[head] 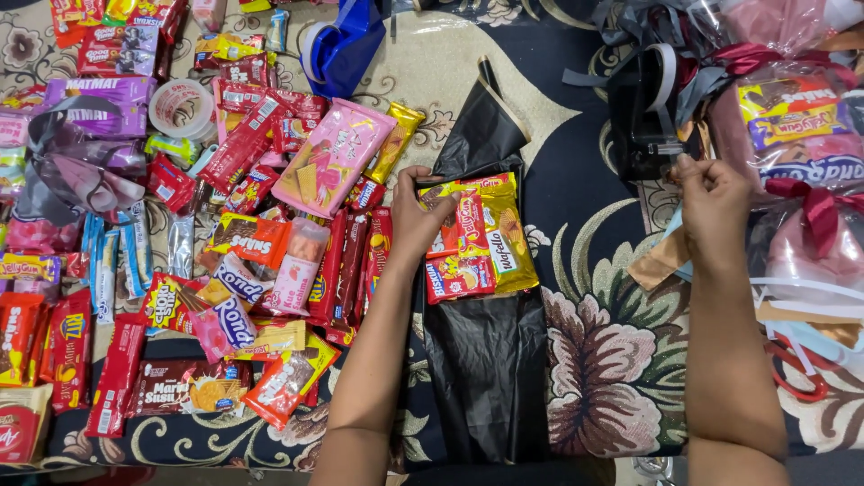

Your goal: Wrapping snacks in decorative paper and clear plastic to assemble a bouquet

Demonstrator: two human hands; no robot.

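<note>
My left hand rests on the left edge of a small stack of red and yellow snack packets, fingers curled over them. The stack lies on a long black plastic sheet spread on the patterned cloth. My right hand is further right, fingers pinched at a black tape dispenser with a white tape roll, beside wrapped gift bundles. Whether tape is between its fingers cannot be told.
A big heap of snack and candy packets covers the left side, with a pink wafer pack and a tape roll. Clear-wrapped gift bundles with red ribbon and red scissors lie at right. A blue bag sits at the back.
</note>
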